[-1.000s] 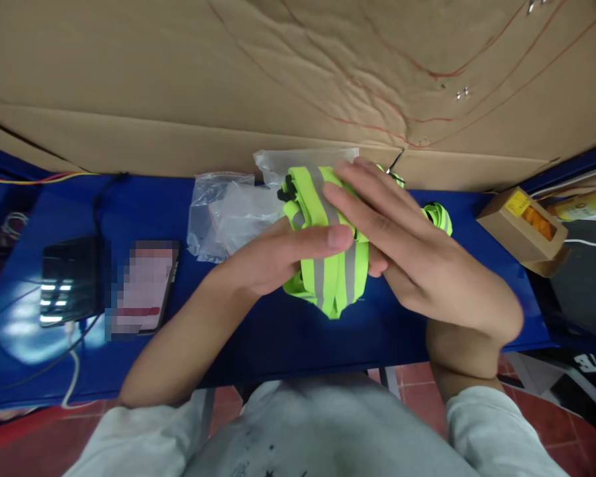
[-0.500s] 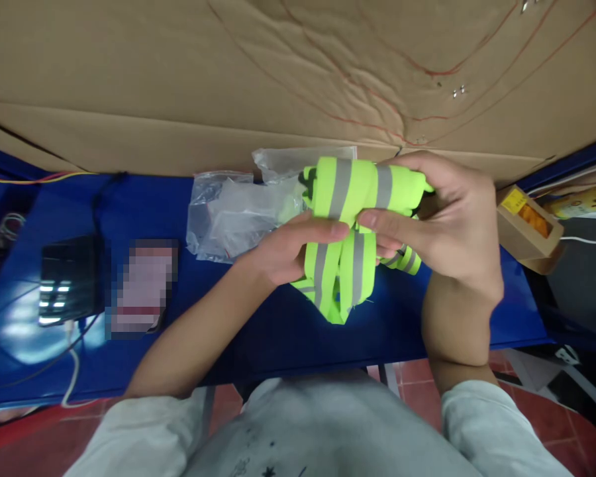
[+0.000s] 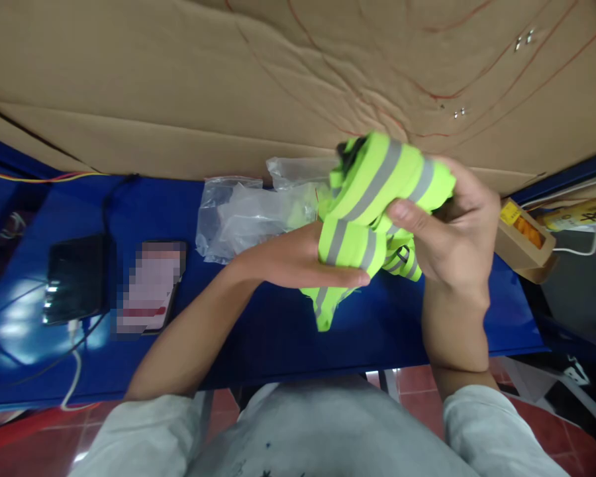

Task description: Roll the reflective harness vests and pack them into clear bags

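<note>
A bundle of neon yellow-green straps with grey reflective stripes, looking like a rolled reflective safety vest (image 3: 377,175), is held up between my hands above the blue table. My right hand (image 3: 449,228) clasps the thick roll from the right, thumb on its front and fingers mostly hidden behind. Lower down, my left hand (image 3: 302,258) is closed on a hanging strap section, its thumb lying across the front; its other fingers are out of sight. A black buckle or loop shows among the dangling straps. Behind my left hand lie crumpled clear plastic bags (image 3: 251,215).
To the left on the blue table (image 3: 288,338) lie a phone (image 3: 151,285) and a glossy black device (image 3: 77,278) with cables plugged in. A small windowed cardboard box (image 3: 524,238) sits at the right. Brown cardboard (image 3: 153,73) with red wires rises behind.
The roll has tilted, its left end rising, and moved slightly right. My left hand has shifted down and right, its thumb now lower across the hanging strap.
</note>
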